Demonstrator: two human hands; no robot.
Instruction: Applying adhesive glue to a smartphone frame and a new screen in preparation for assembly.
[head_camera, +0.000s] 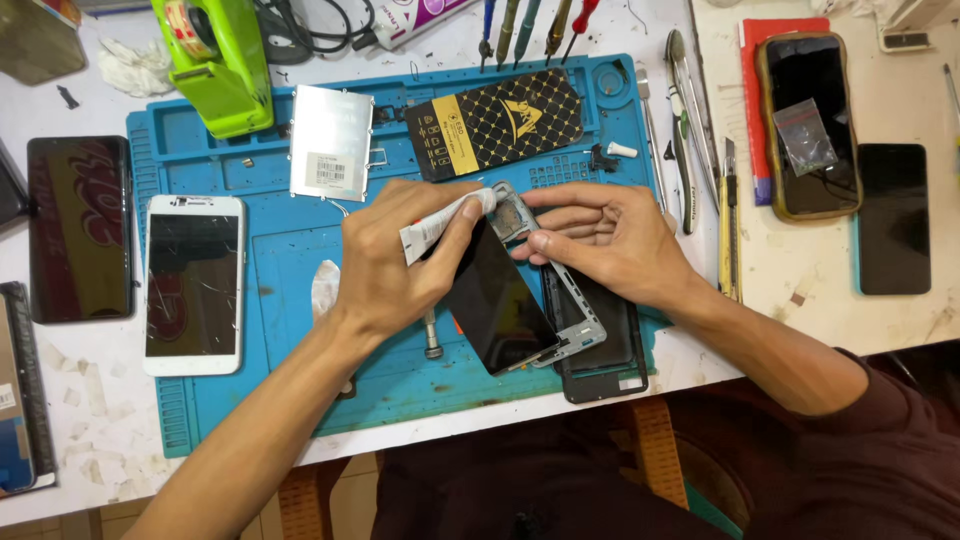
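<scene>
Black phone screen (495, 300), long axis slanted from upper left near the fingers down to lower right toward the near edge of the blue work mat (290, 290), partly lifted off a silver-grey phone frame (578, 310) lying beneath and to its right, with a dark back cover (610, 370) under that. At the upper end of the screen, a small white glue tube (440, 222), gripped by the left hand (390, 265), fingers closed around its body, nozzle aimed right at the frame's top corner. Right hand (610, 235) directly opposite, fingers together and pressed on the top of the frame, steadying it; both hands meeting at the same upper end, the left slightly nearer the screen itself. Farther out on the mat: a silver metal plate (331, 142), a black and gold patterned card (497, 122), a green tape dispenser (215, 60). On the white surface (90, 400) to the left, a white phone (193, 285) with a cracked screen and a dark phone (80, 228); to the right, tweezers (683, 110) and a phone in a brown case (808, 125).
</scene>
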